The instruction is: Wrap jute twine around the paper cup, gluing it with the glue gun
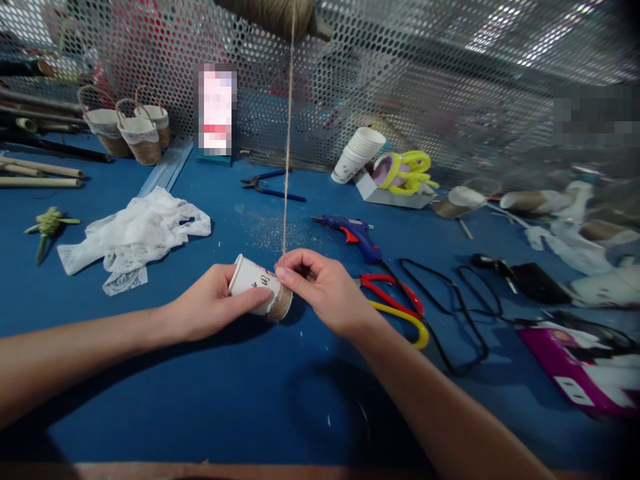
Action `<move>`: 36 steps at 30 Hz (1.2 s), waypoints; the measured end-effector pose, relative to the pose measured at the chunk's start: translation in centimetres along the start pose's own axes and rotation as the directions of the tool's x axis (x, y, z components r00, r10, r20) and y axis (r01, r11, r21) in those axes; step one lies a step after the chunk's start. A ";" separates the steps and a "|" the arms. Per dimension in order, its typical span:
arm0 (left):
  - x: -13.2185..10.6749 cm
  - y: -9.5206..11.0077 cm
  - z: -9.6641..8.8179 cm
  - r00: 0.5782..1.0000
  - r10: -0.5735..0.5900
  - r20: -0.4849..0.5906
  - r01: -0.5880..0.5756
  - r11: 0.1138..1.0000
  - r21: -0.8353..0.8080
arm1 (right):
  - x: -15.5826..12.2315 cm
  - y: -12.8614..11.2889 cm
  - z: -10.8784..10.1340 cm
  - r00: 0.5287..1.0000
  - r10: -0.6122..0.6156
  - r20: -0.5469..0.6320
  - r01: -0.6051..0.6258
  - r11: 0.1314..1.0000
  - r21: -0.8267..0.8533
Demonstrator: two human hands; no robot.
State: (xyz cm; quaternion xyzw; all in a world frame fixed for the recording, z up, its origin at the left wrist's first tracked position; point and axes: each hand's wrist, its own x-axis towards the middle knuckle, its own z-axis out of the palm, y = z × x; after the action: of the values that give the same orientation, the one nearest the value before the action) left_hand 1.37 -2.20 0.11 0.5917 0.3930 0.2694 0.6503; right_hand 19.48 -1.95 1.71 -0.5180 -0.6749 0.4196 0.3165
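Note:
A white paper cup (251, 279) lies on its side over the blue table (200, 387), its base end wound with brown twine (281, 303). My left hand (210, 303) is closed round the cup's body. My right hand (325, 288) pinches the twine against the cup's base end with thumb and fingers. A taut strand of twine (287, 147) runs straight up from the cup to a large spool (273, 15) at the top of the view.
A blue glue gun (353, 233), red and yellow scissors (400, 310) and black cables (450, 313) lie right of my hands. White lace fabric (135, 237) lies left. Small twine baskets (133, 130), stacked cups (357, 155) and pliers (270, 185) stand before a perforated metal screen (425, 67).

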 end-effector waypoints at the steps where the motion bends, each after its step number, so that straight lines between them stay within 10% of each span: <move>1: 0.0 0.0 0.0 1.000 0.000 -0.003 0.000 1.000 -0.005 | 0.0 0.0 0.0 1.000 -0.004 -0.004 0.004 1.000 0.001; 18: -0.2 -0.1 0.1 0.998 -0.002 0.057 -0.009 0.980 0.198 | 1.1 -0.7 -0.4 0.997 0.058 0.043 -0.065 0.978 0.196; 28: -0.2 -0.5 0.1 0.994 0.007 0.105 -0.024 0.987 0.158 | 9.7 -5.8 -3.2 0.986 -0.016 -0.164 0.067 0.948 0.312; 32: -0.2 -0.5 0.1 0.996 0.009 0.090 -0.023 0.987 0.161 | 11.0 -5.1 -2.9 0.964 -0.108 -0.242 0.146 0.979 0.145; 36: -0.2 -0.6 0.0 0.995 0.025 0.094 -0.040 0.985 0.169 | 9.1 -2.8 -1.5 0.997 -0.084 0.002 0.082 0.976 -0.203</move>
State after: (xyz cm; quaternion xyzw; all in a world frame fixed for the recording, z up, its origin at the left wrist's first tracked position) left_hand 1.20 -2.47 -0.45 0.6632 0.3746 0.2180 0.6102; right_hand 17.15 6.89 4.80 -0.5203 -0.7342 0.3333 0.2814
